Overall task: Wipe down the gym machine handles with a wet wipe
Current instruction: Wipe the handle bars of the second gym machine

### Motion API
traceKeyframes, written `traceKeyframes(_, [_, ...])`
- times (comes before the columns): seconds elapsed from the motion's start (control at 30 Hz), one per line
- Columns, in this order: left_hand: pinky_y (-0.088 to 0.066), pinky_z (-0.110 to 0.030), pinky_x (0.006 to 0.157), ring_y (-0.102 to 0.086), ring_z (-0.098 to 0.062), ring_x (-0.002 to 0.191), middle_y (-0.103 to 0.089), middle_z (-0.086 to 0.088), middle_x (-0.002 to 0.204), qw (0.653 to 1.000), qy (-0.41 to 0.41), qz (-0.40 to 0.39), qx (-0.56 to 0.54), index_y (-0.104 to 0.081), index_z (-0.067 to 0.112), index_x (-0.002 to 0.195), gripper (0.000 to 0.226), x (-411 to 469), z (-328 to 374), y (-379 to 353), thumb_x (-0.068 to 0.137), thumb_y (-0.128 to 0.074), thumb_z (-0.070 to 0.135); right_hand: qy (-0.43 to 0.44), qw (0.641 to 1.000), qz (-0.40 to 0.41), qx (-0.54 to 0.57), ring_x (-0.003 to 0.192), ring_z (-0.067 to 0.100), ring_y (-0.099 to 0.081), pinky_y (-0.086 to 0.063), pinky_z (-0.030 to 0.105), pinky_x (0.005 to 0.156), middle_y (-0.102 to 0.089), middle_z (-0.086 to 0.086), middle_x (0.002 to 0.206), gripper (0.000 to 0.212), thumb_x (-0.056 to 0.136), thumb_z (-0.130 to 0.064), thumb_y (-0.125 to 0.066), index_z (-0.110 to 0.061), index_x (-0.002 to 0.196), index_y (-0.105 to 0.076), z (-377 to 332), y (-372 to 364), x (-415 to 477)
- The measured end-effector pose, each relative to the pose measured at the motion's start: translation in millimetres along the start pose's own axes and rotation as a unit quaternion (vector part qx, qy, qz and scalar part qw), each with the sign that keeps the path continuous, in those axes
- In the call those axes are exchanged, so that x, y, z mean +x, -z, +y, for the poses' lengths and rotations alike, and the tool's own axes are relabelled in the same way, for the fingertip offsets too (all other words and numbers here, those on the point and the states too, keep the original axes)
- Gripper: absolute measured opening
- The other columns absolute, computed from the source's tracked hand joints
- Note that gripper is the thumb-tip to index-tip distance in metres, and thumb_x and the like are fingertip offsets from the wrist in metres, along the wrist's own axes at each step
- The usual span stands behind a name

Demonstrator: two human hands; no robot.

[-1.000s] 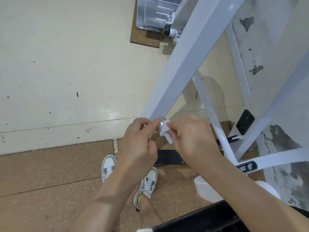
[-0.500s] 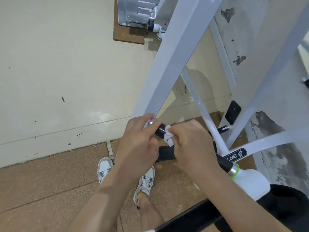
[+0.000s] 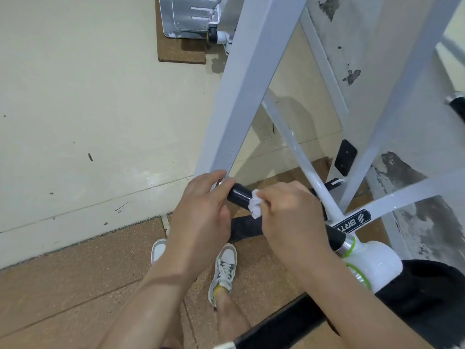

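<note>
A black machine handle (image 3: 239, 196) runs from the centre down to the right, ending in a chrome collar with a green ring on a white arm (image 3: 372, 263). My left hand (image 3: 201, 217) grips the handle's near end, where a chrome cap shows. My right hand (image 3: 289, 217) wraps the handle further along, pressing a crumpled white wet wipe (image 3: 255, 206) against it. A short bare stretch of black grip shows between the two hands. A second black handle end (image 3: 456, 105) sits at the far right edge.
A thick white frame beam (image 3: 246, 84) slants up from my left hand. Thinner white struts (image 3: 299, 157) cross behind. A black bar (image 3: 281, 326) runs along the bottom. My feet in white sneakers (image 3: 224, 268) stand on brown cork floor. A metal plate (image 3: 188, 16) lies at the top.
My right hand with the wipe has slid down the handle away from my left hand, uncovering more black grip. The view has shifted, showing the white arm and collar.
</note>
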State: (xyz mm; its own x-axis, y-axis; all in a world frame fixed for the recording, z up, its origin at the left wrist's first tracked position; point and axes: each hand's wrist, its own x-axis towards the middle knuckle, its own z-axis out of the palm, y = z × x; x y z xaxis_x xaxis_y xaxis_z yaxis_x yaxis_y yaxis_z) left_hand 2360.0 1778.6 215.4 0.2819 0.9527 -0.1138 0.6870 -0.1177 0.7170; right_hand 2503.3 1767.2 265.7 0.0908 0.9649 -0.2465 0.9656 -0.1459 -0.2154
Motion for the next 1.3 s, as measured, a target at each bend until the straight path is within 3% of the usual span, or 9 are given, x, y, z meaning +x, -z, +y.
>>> traceKeyframes(0.13, [-0.025, 0.001, 0.087, -0.05, -0.006, 0.114, -0.059, 0.004, 0.13, 0.995, 0.061, -0.001, -0.076, -0.055, 0.021, 0.131, 0.059, 3, 2, 2, 0.078, -0.056, -0.006, 0.006, 0.999, 0.025, 0.043, 0.055, 0.016, -0.045, -0.022, 0.02, 0.052, -0.058, -0.005, 0.055, 0.023, 0.055, -0.004, -0.078, -0.019, 0.061, -0.062, -37, -15, 27])
traceKeyframes(0.37, [-0.036, -0.01, 0.091, -0.057, -0.008, 0.113, -0.063, 0.009, 0.125, 0.998, 0.039, 0.002, -0.047, -0.066, 0.022, 0.119, 0.036, 6, 0, 10, 0.086, -0.06, 0.006, -0.021, 1.0, -0.009, 0.02, 0.07, 0.024, -0.053, -0.042, 0.03, 0.06, -0.065, 0.003, 0.069, 0.013, 0.069, 0.001, -0.07, -0.012, 0.074, -0.071, -13, -6, 8])
traceKeyframes(0.47, [-0.045, -0.01, 0.088, -0.061, 0.006, 0.096, -0.067, 0.016, 0.113, 0.98, 0.119, -0.002, -0.158, -0.064, 0.027, 0.121, 0.039, 8, -5, 12, 0.088, -0.06, 0.007, -0.006, 0.998, 0.041, 0.056, 0.06, 0.02, -0.052, -0.027, 0.022, 0.054, -0.062, 0.0, 0.058, 0.014, 0.063, -0.004, -0.075, -0.015, 0.061, -0.066, -41, -23, 34])
traceKeyframes(0.67, [-0.049, -0.009, 0.083, -0.063, 0.008, 0.097, -0.07, 0.02, 0.102, 0.932, 0.212, -0.036, -0.292, -0.062, 0.033, 0.119, 0.045, 10, -13, 22, 0.089, -0.058, 0.0, 0.082, 0.995, 0.008, 0.052, 0.069, 0.024, -0.061, -0.041, 0.025, 0.061, -0.067, 0.005, 0.076, 0.017, 0.066, 0.004, -0.07, -0.01, 0.075, -0.071, -37, -32, 3])
traceKeyframes(0.77, [-0.046, -0.005, 0.082, -0.06, 0.015, 0.098, -0.068, 0.023, 0.105, 0.931, 0.205, -0.045, -0.298, -0.065, 0.031, 0.117, 0.038, 9, -15, 22, 0.09, -0.059, 0.005, 0.098, 0.993, 0.04, 0.05, 0.058, 0.02, -0.053, -0.039, 0.023, 0.057, -0.065, 0.001, 0.067, 0.023, 0.054, 0.007, -0.073, -0.011, 0.067, -0.066, -40, -34, 17])
traceKeyframes(0.9, [-0.045, -0.007, 0.08, -0.06, 0.01, 0.096, -0.066, 0.023, 0.105, 0.934, 0.184, -0.033, -0.304, -0.058, 0.042, 0.119, 0.047, 8, -13, 21, 0.091, -0.056, 0.004, -0.031, 0.997, 0.061, 0.039, 0.056, 0.018, -0.034, -0.007, 0.018, 0.044, -0.053, -0.002, 0.05, 0.021, 0.057, -0.005, -0.078, -0.014, 0.059, -0.06, -45, -28, 44])
traceKeyframes(0.97, [-0.046, -0.008, 0.078, -0.06, 0.005, 0.098, -0.065, 0.021, 0.108, 0.937, 0.156, -0.035, -0.312, -0.056, 0.048, 0.116, 0.054, 8, -10, 21, 0.09, -0.053, 0.001, -0.029, 0.999, -0.001, 0.017, 0.069, 0.018, -0.033, -0.019, 0.026, 0.049, -0.05, -0.001, 0.061, 0.012, 0.073, -0.005, -0.069, -0.015, 0.075, -0.063, -42, -29, 40])
traceKeyframes(1.1, [-0.041, -0.013, 0.094, -0.052, 0.007, 0.112, -0.057, 0.032, 0.115, 0.963, 0.085, -0.057, -0.251, -0.063, 0.043, 0.114, 0.037, 10, -8, 19, 0.092, -0.053, 0.014, -0.029, 1.0, 0.006, 0.01, 0.059, 0.017, -0.043, -0.044, 0.028, 0.047, -0.048, -0.002, 0.056, 0.022, 0.057, 0.004, -0.076, -0.013, 0.067, -0.067, -25, -17, 15])
traceKeyframes(1.3, [-0.018, 0.004, 0.095, -0.04, 0.0, 0.114, -0.049, 0.024, 0.118, 0.993, -0.049, -0.049, -0.096, -0.061, 0.028, 0.125, 0.042, 12, -11, 23, 0.09, -0.059, 0.006, -0.056, 0.998, -0.008, 0.014, 0.074, 0.02, -0.052, -0.039, 0.026, 0.069, -0.061, 0.002, 0.078, 0.014, 0.08, -0.002, -0.059, -0.011, 0.081, -0.069, -18, -13, 7])
